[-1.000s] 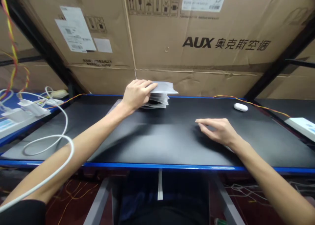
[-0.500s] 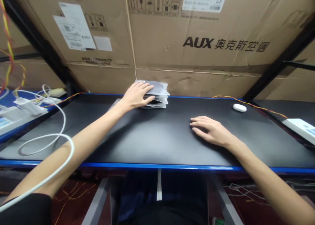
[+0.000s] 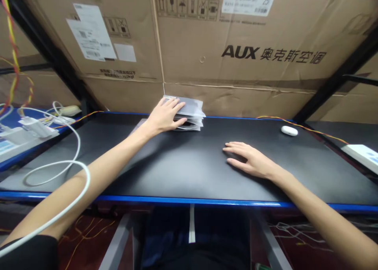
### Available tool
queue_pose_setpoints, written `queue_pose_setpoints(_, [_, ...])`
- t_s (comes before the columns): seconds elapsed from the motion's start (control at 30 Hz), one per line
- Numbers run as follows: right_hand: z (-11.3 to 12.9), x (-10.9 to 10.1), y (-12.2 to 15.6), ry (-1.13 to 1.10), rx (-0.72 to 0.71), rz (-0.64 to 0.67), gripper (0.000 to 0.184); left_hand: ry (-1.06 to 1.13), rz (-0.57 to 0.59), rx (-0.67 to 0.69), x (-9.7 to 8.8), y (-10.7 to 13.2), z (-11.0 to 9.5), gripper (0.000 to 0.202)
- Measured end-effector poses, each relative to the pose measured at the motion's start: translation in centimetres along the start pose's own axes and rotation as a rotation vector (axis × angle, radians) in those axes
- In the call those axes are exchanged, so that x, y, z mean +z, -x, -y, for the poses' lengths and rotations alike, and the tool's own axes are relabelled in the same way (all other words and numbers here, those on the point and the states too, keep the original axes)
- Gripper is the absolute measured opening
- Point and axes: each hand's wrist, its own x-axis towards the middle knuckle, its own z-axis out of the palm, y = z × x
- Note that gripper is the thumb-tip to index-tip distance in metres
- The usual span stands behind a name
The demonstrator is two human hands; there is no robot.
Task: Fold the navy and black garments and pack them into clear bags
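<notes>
Clearly nearer, the left hand lies spread on the pouch stack by the back edge of the surface, long axis seemingly along it. The right hand, loosely spread, is well apart rightward.

We note a loose stack of translucent packets, edges splayed, at twelve o'clock on the desk.

Shows stack of flat translucent plastic pouches on black rectangular tabletop, near rear edge; has white oval plastic case farther right, large brown rectangular cardboard box behind.
</notes>
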Motion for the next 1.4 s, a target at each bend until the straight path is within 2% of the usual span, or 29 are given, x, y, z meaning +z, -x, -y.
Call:
queue_pose_setpoints(0.17, [0.0,0.3,-1.1,-0.010,0.011,0.097,0.062,0.108,-0.101,0.080,-1.0,1.3,-1.6,0.059])
queue_pose_setpoints(0.27, [0.2,0.1,-2.2,0.002,0.021,0.148,0.068,0.208,-0.065,0.180,-1.2,2.5,-3.1,0.050])
queue_pose_setpoints(0.37, [0.5,-0.2,-3.4,0.013,0.049,0.214,0.076,0.297,0.119,0.215,-0.8,4.0,-4.8,0.051])
queue_pose_setpoints(0.5, [0.8,-0.3,-4.6,0.018,0.056,0.274,0.082,0.398,0.423,0.116,-0.2,5.5,-6.7,0.073])
queue_pose_setpoints(0.57, [0.8,-0.1,-4.9,0.012,0.046,0.272,0.083,0.445,0.518,0.078,0.1,5.9,-7.4,0.081])
queue_pose_setpoints(0.63, [0.6,0.1,-5.0,0.000,0.038,0.265,0.083,0.468,0.566,0.062,0.2,6.1,-7.8,0.084])
queue_pose_setpoints(1.07, [0.0,0.8,-4.8,-0.009,0.035,0.285,0.083,0.460,0.618,0.040,-0.1,6.0,-8.0,0.082])
queue_pose_setpoints(1.4, [0.3,0.7,-4.8,-0.027,0.026,0.291,0.083,0.469,0.600,0.043,0.2,6.1,-7.8,0.081])
